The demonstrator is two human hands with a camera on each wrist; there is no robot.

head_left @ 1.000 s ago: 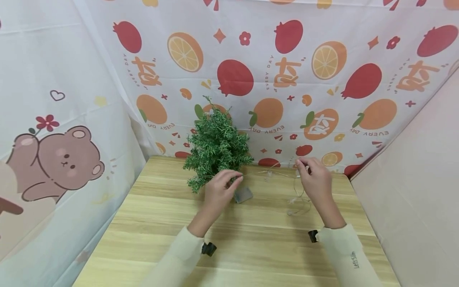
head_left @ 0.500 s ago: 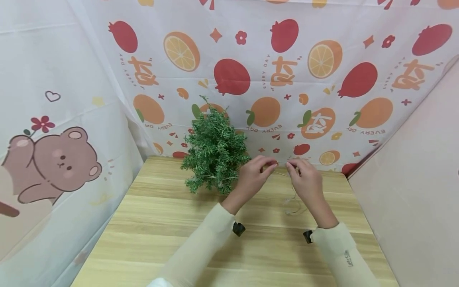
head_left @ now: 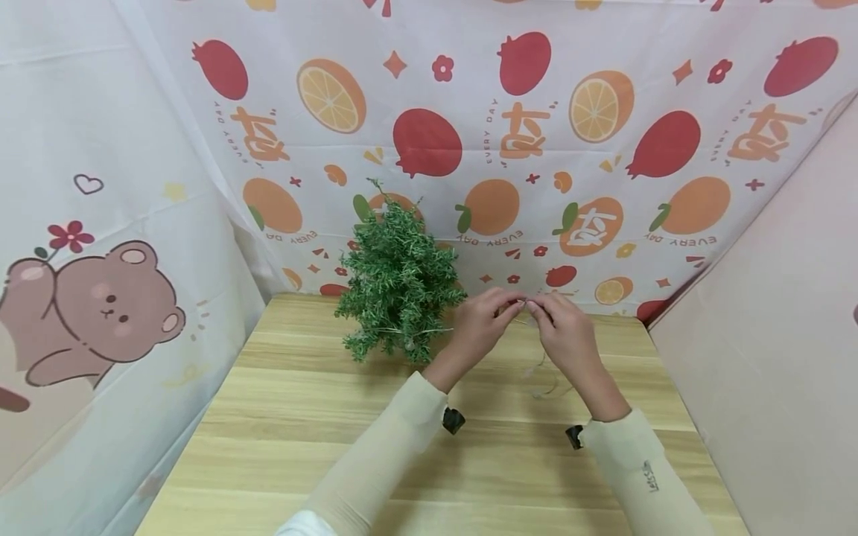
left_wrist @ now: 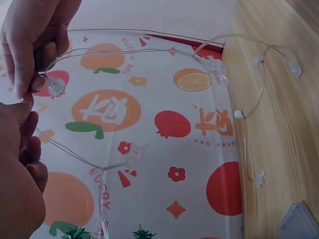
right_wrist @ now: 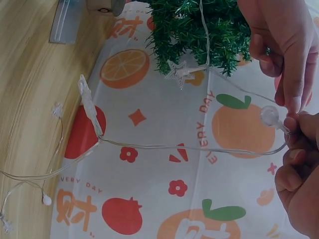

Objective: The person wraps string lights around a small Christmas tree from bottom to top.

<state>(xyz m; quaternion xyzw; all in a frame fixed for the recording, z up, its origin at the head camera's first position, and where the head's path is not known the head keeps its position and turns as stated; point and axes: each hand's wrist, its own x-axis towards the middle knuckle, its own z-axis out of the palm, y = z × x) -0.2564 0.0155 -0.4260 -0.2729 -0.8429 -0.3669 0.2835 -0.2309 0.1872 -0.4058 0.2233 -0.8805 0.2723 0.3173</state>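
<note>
My left hand (head_left: 477,326) and right hand (head_left: 568,331) meet fingertip to fingertip right of a small artificial Christmas tree (head_left: 398,275), both pinching a string of fairy lights. Its thin clear wire (left_wrist: 75,154) runs from the left fingers toward the tree, with a clear star light (right_wrist: 180,73) on it. Close by the right fingers hangs a round clear bulb (right_wrist: 269,115). From there the string sags to the table, carrying more star and round bulbs (left_wrist: 295,68). In the head view, wire also crosses the tree's lower branches. The pinched spot is largely covered by fingers.
A flat grey piece (left_wrist: 300,223) lies on the wooden table (head_left: 281,417) by the tree's base (right_wrist: 105,6). Fruit-printed cloth (head_left: 496,134) hangs behind the table, and a bear-printed cloth (head_left: 114,313) hangs at the left.
My left hand has moved right, away from the tree, until its fingertips meet the right hand's. The right hand has shifted slightly left. The left forearm now covers the grey piece in the head view.
</note>
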